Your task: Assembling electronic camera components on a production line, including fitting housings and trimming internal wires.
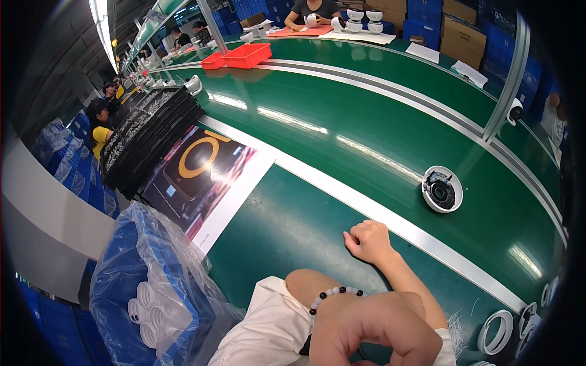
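My left hand (381, 326), with a beaded bracelet (334, 293) on its wrist, is raised close to the camera at the lower edge. Its fingers curl inward, and whatever they may hold is hidden. Beyond it, my right hand (369, 241) rests on the green work surface (293, 226) in a loose fist, with nothing visible in it. A round white housing (442, 189) with black parts inside lies on the green conveyor belt (342, 122), apart from both hands. White rings (495, 332) sit at the lower right, near a pile of thin clear strands (456, 335).
At left, a blue bin (183, 299) lined with clear plastic holds several white rings (146, 311). A printed sheet (201, 177) lies beside stacked black trays (152, 134). Red bins (247, 55) stand across the belt, where a person (314, 12) handles a white part. A metal post (510, 79) rises at right.
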### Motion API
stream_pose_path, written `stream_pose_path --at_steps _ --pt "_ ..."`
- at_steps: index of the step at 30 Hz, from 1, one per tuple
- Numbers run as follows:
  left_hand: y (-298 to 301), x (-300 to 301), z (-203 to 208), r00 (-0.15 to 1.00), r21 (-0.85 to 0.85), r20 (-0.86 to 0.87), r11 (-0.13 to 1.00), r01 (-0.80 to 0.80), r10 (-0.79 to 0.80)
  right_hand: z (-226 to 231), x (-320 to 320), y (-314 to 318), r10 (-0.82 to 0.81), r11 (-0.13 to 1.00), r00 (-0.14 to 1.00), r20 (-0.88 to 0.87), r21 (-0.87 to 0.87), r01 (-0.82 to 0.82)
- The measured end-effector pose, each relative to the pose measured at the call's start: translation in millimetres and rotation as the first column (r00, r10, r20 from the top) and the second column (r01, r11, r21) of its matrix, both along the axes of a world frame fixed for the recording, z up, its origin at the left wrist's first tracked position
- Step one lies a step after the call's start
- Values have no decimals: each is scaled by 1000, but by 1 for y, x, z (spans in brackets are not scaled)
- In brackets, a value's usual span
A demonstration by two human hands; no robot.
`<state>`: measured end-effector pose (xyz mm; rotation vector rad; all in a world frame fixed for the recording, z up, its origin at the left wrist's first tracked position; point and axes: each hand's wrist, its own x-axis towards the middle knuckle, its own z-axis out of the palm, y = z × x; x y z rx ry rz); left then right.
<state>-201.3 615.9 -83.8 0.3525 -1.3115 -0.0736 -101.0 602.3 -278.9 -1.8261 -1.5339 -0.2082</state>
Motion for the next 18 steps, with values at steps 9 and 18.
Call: stream_pose_path --at_steps 9,18 --pt "4 -3 4 997 123 -27 990 -65 69 -2 0 1 3 1000 1000 -8 0 -3" --pt "-17 -13 0 944 340 -87 900 -272 318 -3 -1 3 -8 999 1000 6 36 8"
